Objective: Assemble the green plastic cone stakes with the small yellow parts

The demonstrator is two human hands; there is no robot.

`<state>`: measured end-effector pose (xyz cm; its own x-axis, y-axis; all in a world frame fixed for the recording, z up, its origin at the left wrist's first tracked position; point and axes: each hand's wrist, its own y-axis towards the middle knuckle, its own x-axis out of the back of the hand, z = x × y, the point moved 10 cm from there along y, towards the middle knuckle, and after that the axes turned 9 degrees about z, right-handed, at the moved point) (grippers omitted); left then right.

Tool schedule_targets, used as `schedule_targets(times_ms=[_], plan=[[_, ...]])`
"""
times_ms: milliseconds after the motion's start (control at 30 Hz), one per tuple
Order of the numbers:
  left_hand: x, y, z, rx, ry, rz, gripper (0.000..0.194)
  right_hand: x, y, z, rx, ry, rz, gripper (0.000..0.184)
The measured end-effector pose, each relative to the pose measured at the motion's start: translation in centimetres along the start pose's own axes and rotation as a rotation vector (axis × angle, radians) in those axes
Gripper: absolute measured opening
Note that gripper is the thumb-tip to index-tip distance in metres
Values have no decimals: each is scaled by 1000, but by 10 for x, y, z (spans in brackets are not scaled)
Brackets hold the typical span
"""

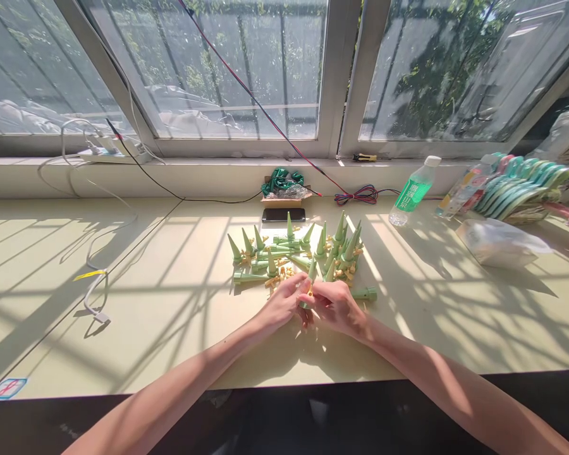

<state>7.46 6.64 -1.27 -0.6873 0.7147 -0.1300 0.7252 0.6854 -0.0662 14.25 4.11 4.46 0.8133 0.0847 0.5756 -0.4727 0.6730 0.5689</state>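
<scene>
Head view: a green cone-tipped piece (pixel 312 269) is held tip up between both hands, over the near half of the pale tabletop (pixel 180 341). Its side is pinched by the fingers of the left hand (pixel 284 299), and it is gripped from the other side by the curled right hand (pixel 336 306); a small yellow part (pixel 310 292) is seen at the fingertips, but whether it is joined to the piece cannot be told. Just beyond the hands, more green cones (pixel 349 251) are gathered, some stood upright, among green tubes (pixel 249 278) laid flat and loose yellow parts (pixel 289 272). One green tube end (pixel 366 294) is seen just beside the right hand. Behind the cluster a black phone (pixel 283 215) is laid before a small open box (pixel 282 203), and a green-labelled bottle (pixel 411 194) is stood well to the right
</scene>
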Motion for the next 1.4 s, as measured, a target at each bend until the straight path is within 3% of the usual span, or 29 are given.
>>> schedule_targets(times_ms=[167,733,867,1033,1233,1400], plan=[[-1,0,-1,1,-3,2,45,-2,-1,-4,-55,-39,27,49],[4,1,-11,-48,24,-5,41,8,0,-2,-23,-103,-87,50],[23,-2,-13,-82,74,-117,41,9,-1,-8,-48,-106,-115,46],[41,-8,-29,-165,309,-255,31,12,-2,-15,-89,-86,-166,46],[47,-20,-51,-274,502,-395,23,24,-5,-26,-161,-21,-275,44],[43,-21,-53,-273,652,-391,19,26,-5,-28,-161,-23,-303,45]])
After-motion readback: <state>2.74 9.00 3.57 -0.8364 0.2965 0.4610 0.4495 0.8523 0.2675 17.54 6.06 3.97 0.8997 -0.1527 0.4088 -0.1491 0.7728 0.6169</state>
